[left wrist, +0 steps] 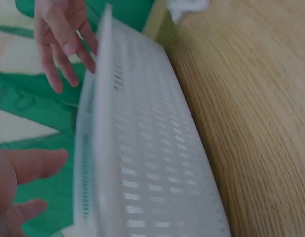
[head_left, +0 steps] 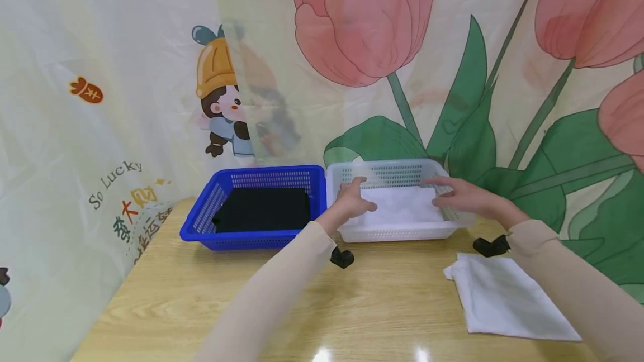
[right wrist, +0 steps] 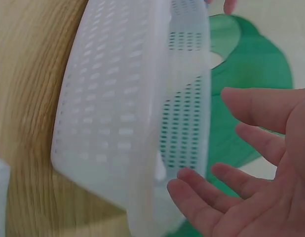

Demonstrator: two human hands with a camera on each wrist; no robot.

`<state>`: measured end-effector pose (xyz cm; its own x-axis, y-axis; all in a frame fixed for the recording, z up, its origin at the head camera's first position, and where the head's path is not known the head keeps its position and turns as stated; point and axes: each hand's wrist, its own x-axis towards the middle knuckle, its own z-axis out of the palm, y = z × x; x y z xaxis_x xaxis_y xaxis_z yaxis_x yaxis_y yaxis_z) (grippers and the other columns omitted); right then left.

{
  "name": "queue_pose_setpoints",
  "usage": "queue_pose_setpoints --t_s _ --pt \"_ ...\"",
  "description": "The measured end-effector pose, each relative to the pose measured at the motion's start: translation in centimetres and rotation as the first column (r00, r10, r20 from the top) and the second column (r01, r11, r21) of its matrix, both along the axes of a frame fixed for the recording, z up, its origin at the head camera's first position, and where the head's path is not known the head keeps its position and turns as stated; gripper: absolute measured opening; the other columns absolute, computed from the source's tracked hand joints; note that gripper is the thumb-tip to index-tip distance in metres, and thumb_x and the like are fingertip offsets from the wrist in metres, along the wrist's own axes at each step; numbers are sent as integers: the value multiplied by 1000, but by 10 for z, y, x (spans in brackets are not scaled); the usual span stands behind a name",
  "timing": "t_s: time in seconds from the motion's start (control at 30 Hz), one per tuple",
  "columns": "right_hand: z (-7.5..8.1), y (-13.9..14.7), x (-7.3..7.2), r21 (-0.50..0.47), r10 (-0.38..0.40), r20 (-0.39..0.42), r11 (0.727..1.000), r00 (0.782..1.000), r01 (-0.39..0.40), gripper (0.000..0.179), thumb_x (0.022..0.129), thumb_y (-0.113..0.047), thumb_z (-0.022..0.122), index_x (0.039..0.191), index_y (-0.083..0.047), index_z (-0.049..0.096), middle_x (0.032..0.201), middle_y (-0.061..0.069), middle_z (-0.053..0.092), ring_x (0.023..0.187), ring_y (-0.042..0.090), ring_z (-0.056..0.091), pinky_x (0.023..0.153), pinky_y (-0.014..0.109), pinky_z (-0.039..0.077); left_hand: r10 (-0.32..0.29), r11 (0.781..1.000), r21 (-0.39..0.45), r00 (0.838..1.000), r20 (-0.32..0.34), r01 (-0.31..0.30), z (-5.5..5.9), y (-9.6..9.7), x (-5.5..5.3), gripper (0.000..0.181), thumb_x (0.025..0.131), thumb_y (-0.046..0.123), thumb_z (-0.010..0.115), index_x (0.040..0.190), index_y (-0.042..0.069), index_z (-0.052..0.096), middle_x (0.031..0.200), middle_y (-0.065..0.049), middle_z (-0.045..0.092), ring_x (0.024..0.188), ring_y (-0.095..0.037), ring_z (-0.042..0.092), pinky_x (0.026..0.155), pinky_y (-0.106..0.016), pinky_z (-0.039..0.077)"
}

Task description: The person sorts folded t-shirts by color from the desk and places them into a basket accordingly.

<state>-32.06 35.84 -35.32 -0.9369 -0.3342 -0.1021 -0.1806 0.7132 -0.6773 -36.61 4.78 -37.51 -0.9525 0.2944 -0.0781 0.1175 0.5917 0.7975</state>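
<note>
A white perforated basket (head_left: 397,234) holds a folded white cloth (head_left: 397,205). Over its left part is my left hand (head_left: 352,201), thumb and fingers spread and nothing held between them. At the basket's right end my right hand (head_left: 468,197) hovers with its fingers apart, also holding nothing. In the right wrist view, the right hand's fingertips (right wrist: 184,190) overlap the basket's rim. The left wrist view has the left hand (left wrist: 24,182) beside the rim, with the right hand (left wrist: 61,39) across from it.
A blue basket (head_left: 251,240) with folded black cloth (head_left: 266,208) stands directly left of the white one. Another folded white cloth (head_left: 508,298) lies at the table's right, under the right forearm. A printed curtain (head_left: 151,71) hangs behind the wooden table (head_left: 382,300).
</note>
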Motion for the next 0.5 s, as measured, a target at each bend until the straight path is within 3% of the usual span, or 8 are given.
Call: queue_pose_setpoints --t_s 0.13,0.27,0.4,0.5 --pt "15 21 39 19 -16 -77 1000 997 18 67 109 -25 63 164 0 33 165 34 32 137 57 51 99 55 54 -122 990 59 990 -70 126 13 -9 24 77 96 18 80 162 22 42 168 -14 35 152 -34 38 116 -51 45" --pt "14 51 73 85 -71 -120 993 990 81 62 109 -21 63 160 4 37 156 37 41 126 56 59 89 44 58 -244 955 144 962 -118 260 19 -18 53 67 97 18 79 158 21 49 159 -11 49 141 -33 53 111 -45 51" --pt "-1 79 100 126 -114 -95 984 989 126 62 109 -22 63 156 10 37 145 41 48 117 52 65 82 40 61 -314 921 203 942 -117 332 12 -18 79 63 96 18 81 153 21 56 149 -6 59 133 -29 60 104 -37 55" --pt "-18 101 117 137 -144 -51 979 988 149 63 109 -21 62 153 15 36 139 44 50 115 50 67 77 37 61 -354 899 250 933 -67 359 0 -13 94 60 95 15 82 149 23 59 145 -4 61 130 -27 63 98 -33 57"
